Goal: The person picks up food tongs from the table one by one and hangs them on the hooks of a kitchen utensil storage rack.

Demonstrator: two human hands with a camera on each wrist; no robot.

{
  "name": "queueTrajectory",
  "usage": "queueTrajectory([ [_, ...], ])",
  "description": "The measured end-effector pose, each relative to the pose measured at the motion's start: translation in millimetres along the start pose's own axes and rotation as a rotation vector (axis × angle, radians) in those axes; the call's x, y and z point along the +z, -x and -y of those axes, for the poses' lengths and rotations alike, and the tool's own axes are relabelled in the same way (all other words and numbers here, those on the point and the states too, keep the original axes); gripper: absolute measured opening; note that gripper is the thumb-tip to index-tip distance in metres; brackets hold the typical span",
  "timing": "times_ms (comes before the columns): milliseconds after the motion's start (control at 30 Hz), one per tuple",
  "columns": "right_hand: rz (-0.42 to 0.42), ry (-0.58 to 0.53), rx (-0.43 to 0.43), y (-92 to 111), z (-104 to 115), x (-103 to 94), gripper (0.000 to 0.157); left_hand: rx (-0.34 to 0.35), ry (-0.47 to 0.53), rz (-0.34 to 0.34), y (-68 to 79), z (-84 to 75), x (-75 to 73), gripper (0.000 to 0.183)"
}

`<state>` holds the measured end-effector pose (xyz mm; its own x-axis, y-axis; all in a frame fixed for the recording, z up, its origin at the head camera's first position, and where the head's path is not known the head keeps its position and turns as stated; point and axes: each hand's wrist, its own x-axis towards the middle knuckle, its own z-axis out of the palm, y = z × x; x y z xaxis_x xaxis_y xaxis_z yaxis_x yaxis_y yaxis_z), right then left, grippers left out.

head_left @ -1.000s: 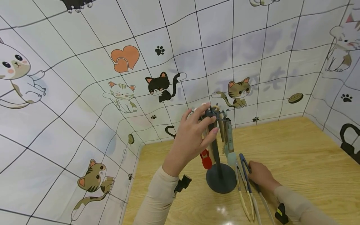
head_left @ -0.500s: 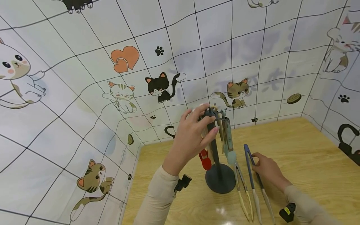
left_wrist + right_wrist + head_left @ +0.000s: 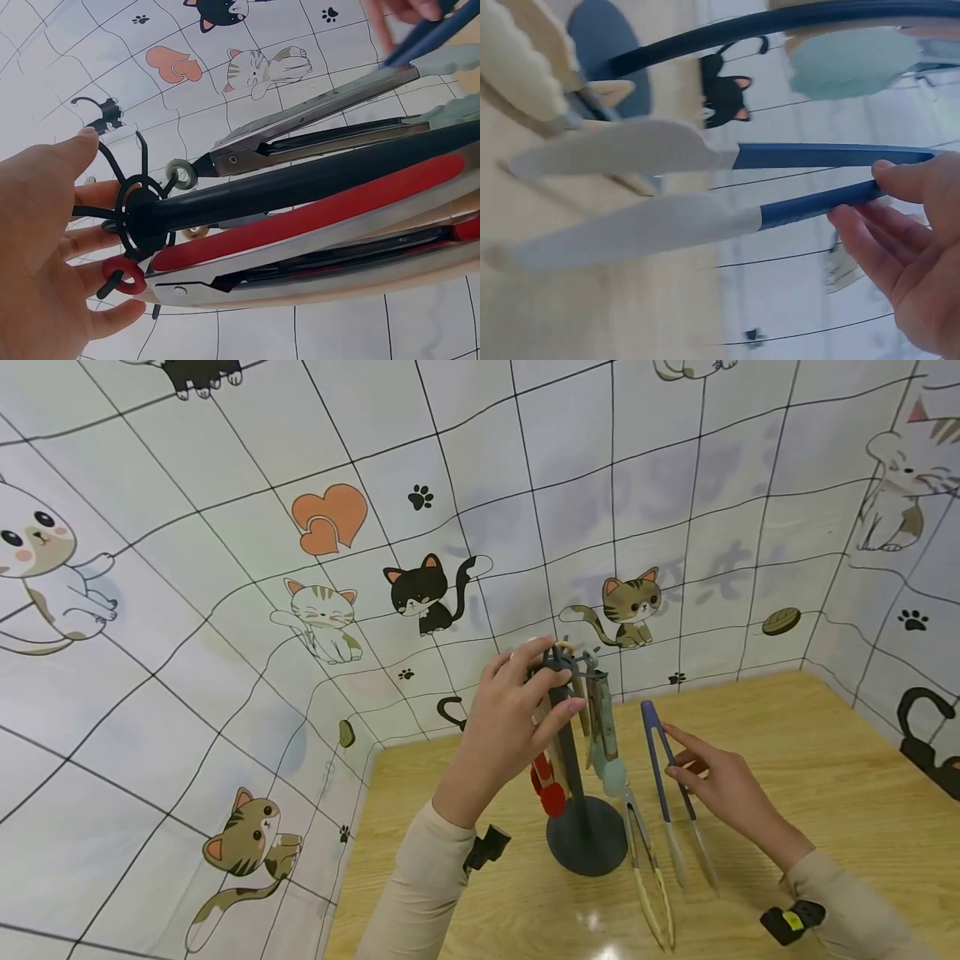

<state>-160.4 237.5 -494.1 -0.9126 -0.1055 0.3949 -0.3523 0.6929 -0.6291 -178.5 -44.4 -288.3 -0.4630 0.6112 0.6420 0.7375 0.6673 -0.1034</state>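
Note:
My left hand point(image 3: 498, 718) grips the top of a dark rotating-style utensil rack point(image 3: 587, 835), its fingers spread around the hook ring in the left wrist view. From the hooks hang red tongs point(image 3: 315, 217), pale green tongs point(image 3: 315, 109) and other tongs partly hidden by the pole. To the right of the rack, my right hand point(image 3: 727, 789) pinches one arm of blue-handled tongs point(image 3: 656, 760) between thumb and fingers. Their blue hinge end points up and their light grey tips point(image 3: 630, 150) hang down, spread apart, in the right wrist view.
Tongs with cream tips point(image 3: 641, 860) lie on the wooden table point(image 3: 750, 718) just right of the rack's round base. A white wall covering point(image 3: 510, 527) with grid lines and cartoon cats stands behind and at both sides.
The right hand has lifted the blue-handled tongs up and away from the cream-tipped tongs, their tips drawn further back. The left hand keeps its hold on the rack's top.

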Motion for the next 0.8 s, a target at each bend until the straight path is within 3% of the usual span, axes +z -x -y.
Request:
queueTrajectory([
  [400,-0.235,0.059,-0.176,-21,59,-43.4,0.082,-0.020,-0.061,-0.009,-1.2,-3.6,-0.1,0.036],
  [800,-0.262,0.036,-0.335,-28,102,-62.5,0.081,-0.015,-0.046,-0.006,-1.9,-4.1,-1.7,0.039],
])
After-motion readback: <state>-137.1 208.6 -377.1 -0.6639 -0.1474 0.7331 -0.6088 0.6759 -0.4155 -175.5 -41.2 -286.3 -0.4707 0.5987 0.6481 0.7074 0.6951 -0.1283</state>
